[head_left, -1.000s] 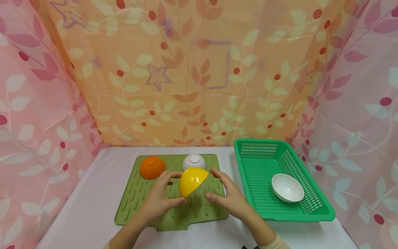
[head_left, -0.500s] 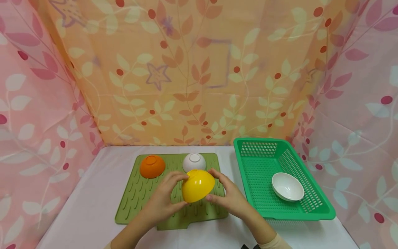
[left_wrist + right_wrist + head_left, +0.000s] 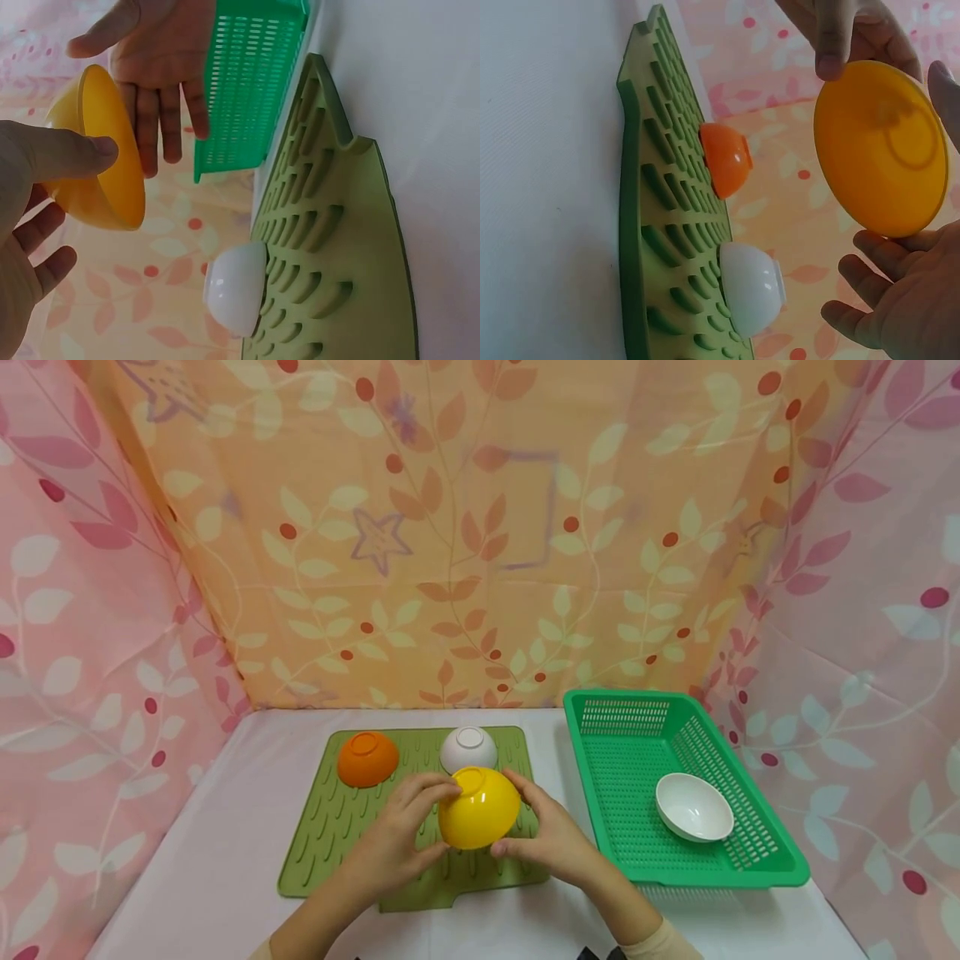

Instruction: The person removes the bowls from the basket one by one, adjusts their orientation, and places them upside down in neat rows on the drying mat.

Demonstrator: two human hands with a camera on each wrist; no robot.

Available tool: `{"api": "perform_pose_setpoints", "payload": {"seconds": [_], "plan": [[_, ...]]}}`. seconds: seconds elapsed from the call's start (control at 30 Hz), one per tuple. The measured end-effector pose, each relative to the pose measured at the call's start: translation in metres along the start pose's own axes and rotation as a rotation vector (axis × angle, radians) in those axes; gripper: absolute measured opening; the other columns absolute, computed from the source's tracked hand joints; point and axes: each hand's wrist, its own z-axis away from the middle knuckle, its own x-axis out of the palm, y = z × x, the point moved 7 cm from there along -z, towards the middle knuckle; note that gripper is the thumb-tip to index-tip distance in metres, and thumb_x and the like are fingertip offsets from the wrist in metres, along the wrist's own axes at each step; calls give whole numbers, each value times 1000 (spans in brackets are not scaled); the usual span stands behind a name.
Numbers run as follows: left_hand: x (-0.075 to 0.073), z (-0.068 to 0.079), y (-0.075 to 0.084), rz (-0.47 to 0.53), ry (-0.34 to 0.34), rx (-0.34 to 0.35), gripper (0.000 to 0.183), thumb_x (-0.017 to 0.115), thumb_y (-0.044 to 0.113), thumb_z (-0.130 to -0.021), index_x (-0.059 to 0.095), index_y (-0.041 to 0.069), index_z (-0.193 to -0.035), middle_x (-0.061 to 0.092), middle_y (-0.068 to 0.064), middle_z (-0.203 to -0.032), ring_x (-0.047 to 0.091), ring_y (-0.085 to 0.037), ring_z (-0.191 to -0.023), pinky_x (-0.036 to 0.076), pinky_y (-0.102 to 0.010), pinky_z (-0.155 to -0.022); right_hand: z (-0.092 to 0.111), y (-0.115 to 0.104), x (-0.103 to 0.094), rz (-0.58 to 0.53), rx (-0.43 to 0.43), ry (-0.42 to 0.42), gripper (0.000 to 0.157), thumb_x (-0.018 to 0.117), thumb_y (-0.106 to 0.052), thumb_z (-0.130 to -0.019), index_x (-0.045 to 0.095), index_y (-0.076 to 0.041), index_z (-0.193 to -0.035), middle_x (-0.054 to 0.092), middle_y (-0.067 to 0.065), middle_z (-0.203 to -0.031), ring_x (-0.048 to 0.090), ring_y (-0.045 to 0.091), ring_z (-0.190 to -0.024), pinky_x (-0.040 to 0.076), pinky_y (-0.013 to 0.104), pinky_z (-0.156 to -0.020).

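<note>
Currently, we hold a glossy yellow round bowl (image 3: 480,818) tilted, base upward, above a ridged olive-green mat (image 3: 322,839) on the white-covered counter (image 3: 225,827). Our left grip (image 3: 393,839) pinches it, thumb inside the rim and fingers outside; our right grip (image 3: 551,839) is loose, fingers fairly straight along the bowl's right side. Farther back we see a shiny orange bowl (image 3: 367,762) and a smooth white bowl (image 3: 467,750) upside down on the mat. A glossy white bowl (image 3: 693,810) sits mouth up inside a perforated green basket (image 3: 626,785).
</note>
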Motion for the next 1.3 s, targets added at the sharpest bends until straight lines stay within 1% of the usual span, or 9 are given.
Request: {"api": "perform_pose_setpoints", "payload": {"seconds": [0.13,0.27,0.4,0.57,0.67,0.87,1.0,1.13,1.3], "plan": [[2,0,2,-50,5,67,82,96,6,-67,57,20,-137,51,4,-142,46,-19,-132,46,-40,-111,-1,3,3,-4,4,3,107,92,-43,-74,31,-26,-160,41,-1,-161,36,33,-148,24,75,-114],[3,0,3,-54,11,109,78,95,8,-68,57,20,-136,52,3,-141,46,-21,-132,39,-42,-113,-2,6,6,5,1,12,109,94,-42,-71,30,-33,-159,41,-5,-159,37,31,-147,24,74,-114],[3,0,4,-42,11,127,77,94,8,-70,57,20,-136,52,4,-141,46,-20,-133,35,-37,-116,-1,7,8,25,-3,28,110,94,-45,-70,29,-37,-158,41,-8,-158,38,28,-146,25,73,-115],[3,1,6,-33,6,146,77,94,7,-70,57,19,-137,52,3,-142,45,-20,-134,32,-32,-117,-1,6,9,29,-13,39,111,95,-44,-68,31,-35,-158,44,-8,-156,40,27,-144,27,71,-115],[4,1,5,-26,0,138,78,94,7,-70,56,18,-138,52,3,-143,45,-20,-134,33,-31,-118,-1,6,8,24,-10,50,109,96,-43,-68,34,-34,-156,47,-9,-153,42,25,-142,28,70,-115],[5,1,2,-6,-23,87,83,93,8,-71,53,20,-143,50,4,-146,44,-20,-136,35,-32,-118,-2,5,7,-14,15,49,102,95,-43,-69,40,-31,-153,50,-10,-148,45,24,-138,31,68,-114],[6,1,-2,-6,-41,42,91,94,14,-73,47,22,-150,47,6,-149,42,-19,-138,40,-39,-116,-2,5,6,-24,35,70,101,96,-43,-68,41,-30,-152,53,-9,-146,48,23,-132,34,65,-112],[7,2,-7,35,-76,-65,100,94,29,-74,37,29,-156,40,9,-155,39,-18,-143,45,-49,-112,-1,6,5,-28,47,95,103,96,-44,-67,41,-29,-153,52,-8,-146,49,23,-131,34,65,-112],[9,4,-16,182,-113,-220,103,90,44,-75,28,39,-158,35,11,-159,39,-18,-144,43,-53,-112,0,4,4,-44,38,110,103,96,-43,-67,41,-32,-152,49,-8,-151,43,24,-141,27,70,-116]]}}
